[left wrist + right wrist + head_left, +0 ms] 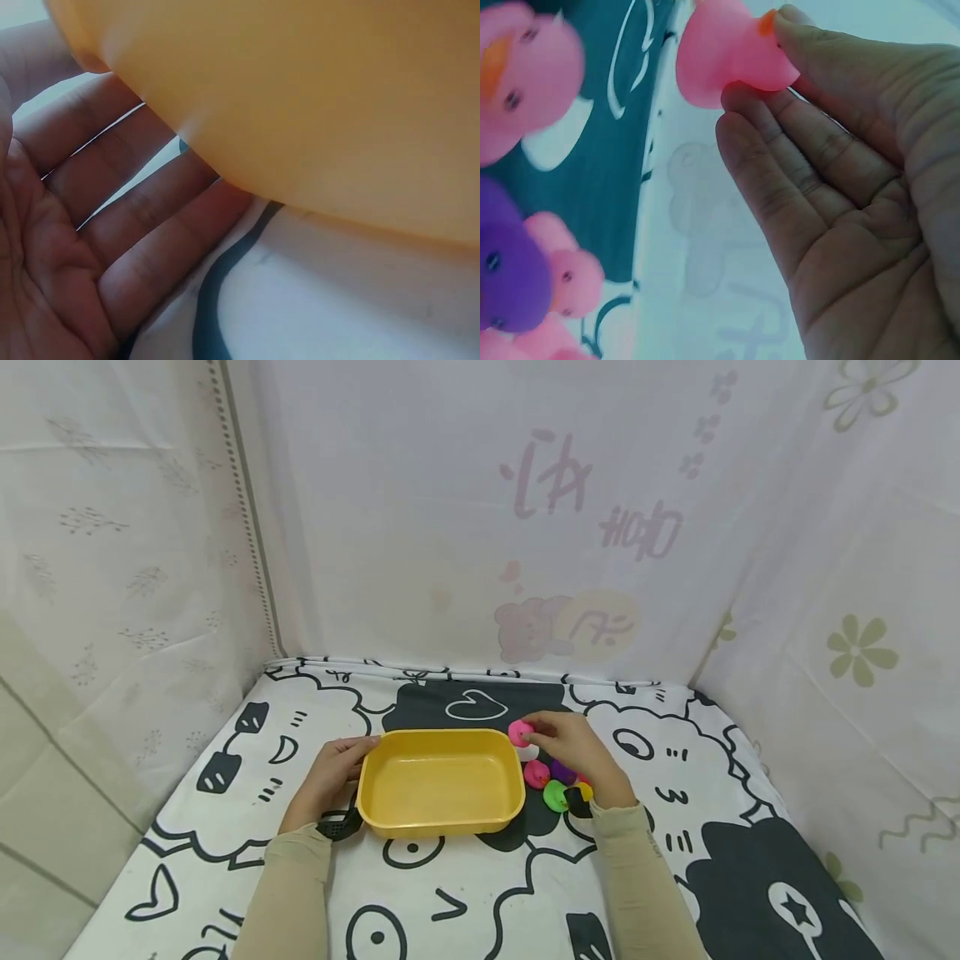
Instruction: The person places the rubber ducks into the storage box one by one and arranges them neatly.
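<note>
My right hand [573, 739] pinches a pink rubber duck [520, 732] between thumb and fingertips, just off the back right corner of a yellow tray [442, 828]. In the right wrist view the duck [731, 56] shows its orange beak beside the thumb. My left hand [333, 772] touches the tray's left end near the back corner. The left wrist view shows its fingers [142, 206] fairly straight against the tray's outer wall [315, 112]. Right of the tray sit a pink duck [536, 774], a green duck [555, 796] and a purple duck [562, 772].
A yellow duck [584, 791] and a black one [577, 802] lie close by the right wrist. The table is covered with a black-and-white cartoon cloth [450, 902]. Pale printed curtains [420, 527] hang behind it and along both sides.
</note>
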Action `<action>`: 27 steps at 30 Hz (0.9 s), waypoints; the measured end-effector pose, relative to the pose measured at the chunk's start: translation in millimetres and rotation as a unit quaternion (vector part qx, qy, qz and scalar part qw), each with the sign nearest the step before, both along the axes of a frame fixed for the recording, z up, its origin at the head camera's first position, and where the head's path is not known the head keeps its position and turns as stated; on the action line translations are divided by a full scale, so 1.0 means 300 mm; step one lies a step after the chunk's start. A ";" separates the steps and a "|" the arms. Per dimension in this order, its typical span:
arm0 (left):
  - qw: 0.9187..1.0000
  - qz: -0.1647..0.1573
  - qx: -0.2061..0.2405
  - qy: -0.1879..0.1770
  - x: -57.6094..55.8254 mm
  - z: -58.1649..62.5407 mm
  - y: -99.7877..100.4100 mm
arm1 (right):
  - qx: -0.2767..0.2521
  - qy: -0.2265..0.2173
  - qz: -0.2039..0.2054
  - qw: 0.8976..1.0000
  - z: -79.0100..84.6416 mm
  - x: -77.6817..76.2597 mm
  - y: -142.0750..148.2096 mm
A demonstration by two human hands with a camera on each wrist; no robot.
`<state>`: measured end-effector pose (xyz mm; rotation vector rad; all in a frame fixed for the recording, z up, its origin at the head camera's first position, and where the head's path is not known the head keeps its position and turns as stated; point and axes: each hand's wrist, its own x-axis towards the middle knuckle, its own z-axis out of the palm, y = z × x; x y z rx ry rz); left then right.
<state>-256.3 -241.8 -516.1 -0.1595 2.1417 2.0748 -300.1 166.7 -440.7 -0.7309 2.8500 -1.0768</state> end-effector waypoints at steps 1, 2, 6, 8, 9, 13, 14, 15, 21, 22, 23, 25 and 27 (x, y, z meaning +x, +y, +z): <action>1.000 0.000 0.000 0.000 0.000 -0.002 0.002 | 0.001 0.004 0.007 1.000 0.009 0.004 -0.008; 1.000 0.002 0.003 0.000 0.000 -0.003 0.005 | 0.002 0.008 0.012 1.000 0.017 0.006 -0.016; 1.000 0.000 0.004 0.000 0.004 -0.004 0.009 | 0.002 0.010 0.037 0.999 0.050 0.014 -0.066; 1.000 -0.005 0.007 0.002 0.004 -0.005 0.006 | 0.011 0.007 0.048 0.999 0.063 0.020 -0.106; 1.000 -0.007 0.005 0.004 0.005 -0.003 0.004 | 0.016 0.004 0.060 0.998 0.069 0.025 -0.131; 1.000 -0.012 -0.004 0.011 0.004 0.010 -0.002 | 0.054 0.005 0.108 0.993 0.081 0.036 -0.242; 1.000 -0.012 -0.006 0.012 0.004 0.014 -0.003 | 0.061 0.005 0.123 0.991 0.085 0.035 -0.267; 1.000 -0.012 -0.012 0.015 0.003 0.016 -0.002 | 0.063 0.003 0.138 0.988 0.090 0.033 -0.289; 1.000 -0.007 -0.018 0.004 -0.011 -0.001 -0.011 | 0.054 -0.004 0.196 0.979 0.122 0.004 -0.408; 1.000 -0.007 -0.012 0.001 -0.012 -0.003 -0.012 | 0.052 -0.008 0.199 0.979 0.123 0.001 -0.427; 1.000 -0.008 -0.013 0.002 -0.012 -0.005 -0.013 | 0.052 -0.012 0.200 0.978 0.123 -0.001 -0.446; 1.000 -0.006 -0.007 -0.001 -0.012 -0.007 -0.010 | 0.053 -0.023 0.201 0.978 0.113 -0.003 -0.479; 1.000 -0.009 -0.001 -0.001 -0.010 -0.008 -0.007 | 0.054 -0.037 0.203 0.977 0.097 0.000 -0.504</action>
